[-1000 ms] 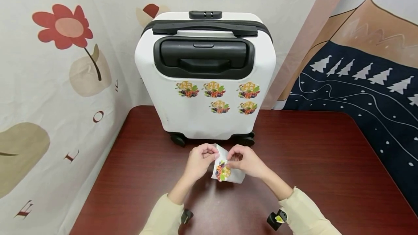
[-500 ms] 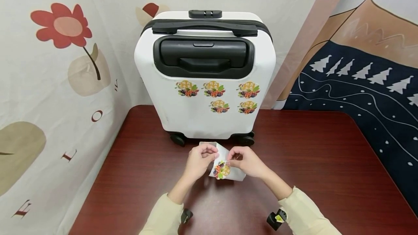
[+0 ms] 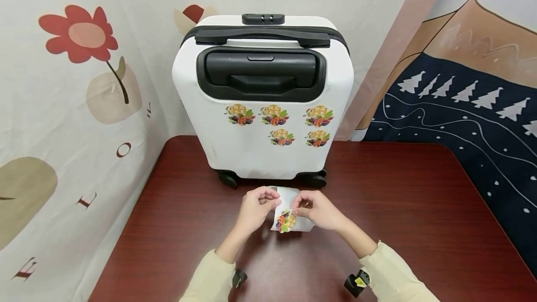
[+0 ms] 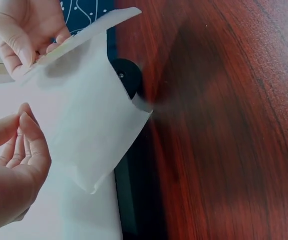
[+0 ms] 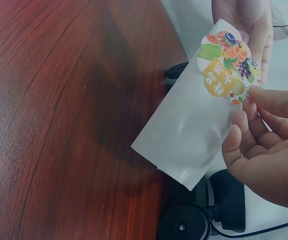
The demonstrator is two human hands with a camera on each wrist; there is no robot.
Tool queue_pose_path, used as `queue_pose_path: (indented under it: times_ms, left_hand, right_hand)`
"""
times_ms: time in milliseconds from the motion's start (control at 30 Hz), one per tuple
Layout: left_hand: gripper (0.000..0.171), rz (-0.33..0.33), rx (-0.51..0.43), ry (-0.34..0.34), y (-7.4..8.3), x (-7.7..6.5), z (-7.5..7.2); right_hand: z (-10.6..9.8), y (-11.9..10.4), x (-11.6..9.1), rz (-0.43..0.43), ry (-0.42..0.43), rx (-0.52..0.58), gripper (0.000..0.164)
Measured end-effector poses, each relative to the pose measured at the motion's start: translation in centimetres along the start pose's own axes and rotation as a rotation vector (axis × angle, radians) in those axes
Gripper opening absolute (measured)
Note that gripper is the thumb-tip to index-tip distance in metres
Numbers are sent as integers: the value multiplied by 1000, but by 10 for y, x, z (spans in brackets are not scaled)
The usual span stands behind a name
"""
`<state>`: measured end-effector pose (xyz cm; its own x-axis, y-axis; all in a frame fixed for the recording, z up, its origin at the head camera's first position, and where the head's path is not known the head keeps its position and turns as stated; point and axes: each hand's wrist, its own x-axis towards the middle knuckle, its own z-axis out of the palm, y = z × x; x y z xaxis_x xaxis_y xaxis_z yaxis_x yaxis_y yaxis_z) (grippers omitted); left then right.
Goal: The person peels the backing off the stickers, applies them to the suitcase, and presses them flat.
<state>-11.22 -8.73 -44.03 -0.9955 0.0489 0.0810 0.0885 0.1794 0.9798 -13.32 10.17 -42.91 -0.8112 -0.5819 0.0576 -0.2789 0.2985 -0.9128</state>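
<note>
Left hand (image 3: 255, 208) and right hand (image 3: 317, 209) meet over the table in front of a white suitcase (image 3: 235, 153). Between them is a piece of white backing paper (image 3: 287, 195) bearing one fruit sticker (image 3: 286, 222). The left thumb and fingers pinch the paper at its upper left edge. In the right wrist view, the right thumb and forefinger pinch the edge of the sticker (image 5: 229, 65), which lies over one end of the paper (image 5: 179, 130). From the left wrist, the paper's plain side (image 4: 93, 115) shows, bent between the hands.
Several matching fruit stickers (image 3: 274, 115) are on the suitcase front in two rows. The suitcase stands on black wheels (image 3: 228, 179) on a reddish-brown table (image 3: 390, 209). Printed cloth (image 3: 84, 153) hangs behind and at the sides. Each wrist wears a small black camera (image 3: 357, 283).
The backing paper swings up and left, then back, its angle shifting slightly between the fingers. Both hands stay nearly in place and keep their pinch; the sticker moves a little with the paper.
</note>
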Motion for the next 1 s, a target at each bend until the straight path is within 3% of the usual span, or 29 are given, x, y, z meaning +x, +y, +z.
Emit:
queue_pose_path:
  times_ms: [300,400,533,633,833,1000]
  left_hand:
    - [7,-10,43,19,22,-9,-9]
    - [8,-41,44,20,10,-9,-13]
    - [11,-97,37,3,-19,-7,-17]
    - [12,-126,79,-3,-35,-7,-20]
    - [10,-197,228,-21,-52,-11,-25]
    - [9,-237,264,-43,-59,-15,-27]
  right_hand:
    - [-5,9,-3,2,11,5,9]
    - [-8,10,-4,7,11,-1,10]
    - [-11,12,-4,9,-5,11,8]
    - [-12,13,-5,14,-25,27,7]
    - [-13,15,-6,15,-32,44,7]
    - [-14,16,-6,11,-30,42,7]
